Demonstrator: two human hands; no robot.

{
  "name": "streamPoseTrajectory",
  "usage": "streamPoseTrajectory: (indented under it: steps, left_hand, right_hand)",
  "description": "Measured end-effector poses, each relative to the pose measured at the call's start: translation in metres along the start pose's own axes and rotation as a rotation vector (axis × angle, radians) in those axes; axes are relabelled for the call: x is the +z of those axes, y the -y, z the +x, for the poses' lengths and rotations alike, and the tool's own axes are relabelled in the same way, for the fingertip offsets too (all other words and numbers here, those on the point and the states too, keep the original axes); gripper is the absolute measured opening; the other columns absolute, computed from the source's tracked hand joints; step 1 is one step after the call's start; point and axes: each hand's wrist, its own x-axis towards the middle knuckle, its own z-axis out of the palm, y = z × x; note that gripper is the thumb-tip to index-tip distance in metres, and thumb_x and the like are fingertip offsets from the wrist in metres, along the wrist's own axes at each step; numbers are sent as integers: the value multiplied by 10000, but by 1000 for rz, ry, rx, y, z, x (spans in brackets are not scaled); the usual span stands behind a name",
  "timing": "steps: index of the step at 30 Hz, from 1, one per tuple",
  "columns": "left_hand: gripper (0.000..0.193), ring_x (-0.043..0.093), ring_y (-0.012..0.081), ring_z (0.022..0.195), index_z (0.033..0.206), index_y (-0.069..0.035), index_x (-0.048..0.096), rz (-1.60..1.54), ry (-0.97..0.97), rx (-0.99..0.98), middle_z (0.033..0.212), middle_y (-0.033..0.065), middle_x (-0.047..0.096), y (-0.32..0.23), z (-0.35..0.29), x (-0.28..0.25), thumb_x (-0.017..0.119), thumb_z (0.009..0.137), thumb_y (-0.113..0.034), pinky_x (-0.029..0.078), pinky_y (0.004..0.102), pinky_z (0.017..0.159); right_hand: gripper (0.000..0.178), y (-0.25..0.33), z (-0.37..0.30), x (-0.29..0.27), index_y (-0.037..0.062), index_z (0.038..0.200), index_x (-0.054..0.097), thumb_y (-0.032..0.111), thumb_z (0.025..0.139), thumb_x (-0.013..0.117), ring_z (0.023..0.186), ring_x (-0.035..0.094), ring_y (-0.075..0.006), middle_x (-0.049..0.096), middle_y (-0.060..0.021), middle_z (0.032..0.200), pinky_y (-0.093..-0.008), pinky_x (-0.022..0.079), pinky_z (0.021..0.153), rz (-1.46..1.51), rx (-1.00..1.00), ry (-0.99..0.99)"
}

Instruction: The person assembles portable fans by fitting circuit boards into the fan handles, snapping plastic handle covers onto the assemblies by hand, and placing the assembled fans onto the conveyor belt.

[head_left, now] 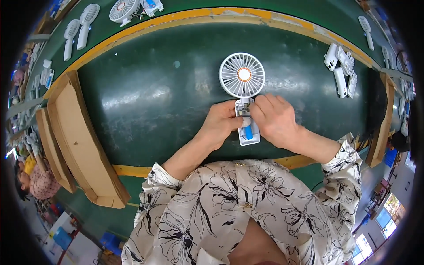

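Head view | we're clamping the white fan (244,74), at one o'clock from centre, with our left hand (221,122); right hand (278,122) bunching fingers, grip hidden | blue battery (248,133) sitting inside, handle (250,142) remaining uncovered

"Lit brightly?"
"Yes, evenly around the white fan (244,74); streaked with pale glare across the green desk (176,101), burned nearly white at the windows (387,218), lower right."
"Sharp throughout?"
"Clear at center; bent by fisheye along the yellow edging (207,14), softened toward the rim, fading to black in the corners."
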Motion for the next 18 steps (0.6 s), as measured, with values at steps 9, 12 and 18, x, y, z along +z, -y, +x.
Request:
streamPoseTrajectory:
  steps: [9, 12, 18]
  left_hand:
    - [292, 590, 134, 823, 1039, 43, 523, 24, -12, 8, 933, 73, 592, -2, 2, 4, 502, 751, 85, 490, 266, 713]
    - [278, 595, 147, 820, 1048, 38, 519, -37, -37, -55, 932, 74, 592, -4, 2, 3, 528, 773, 1, 493, 287, 714]
    - [265, 603, 167, 823, 1057, 22, 519, -230, 40, -118, 934, 69, 594, -13, 5, 2, 518, 830, -116, 502, 314, 724]
  right_hand:
    - [145, -8, -5, 9, 52, 643, 453, 97, 557, 560, 624, 484, -208, 432, -65, 675, -316, 379, 506, 103, 43, -103]
    - [146, -10, -7, 12, 50, 638, 452, 83, 562, 572, 627, 487, -212, 439, -70, 682, -321, 392, 510, 144, 64, -126]
    - [130, -11, -8, 0, 50, 639, 465, 76, 578, 577, 635, 496, -219, 456, -71, 694, -329, 416, 526, 149, 76, -98]
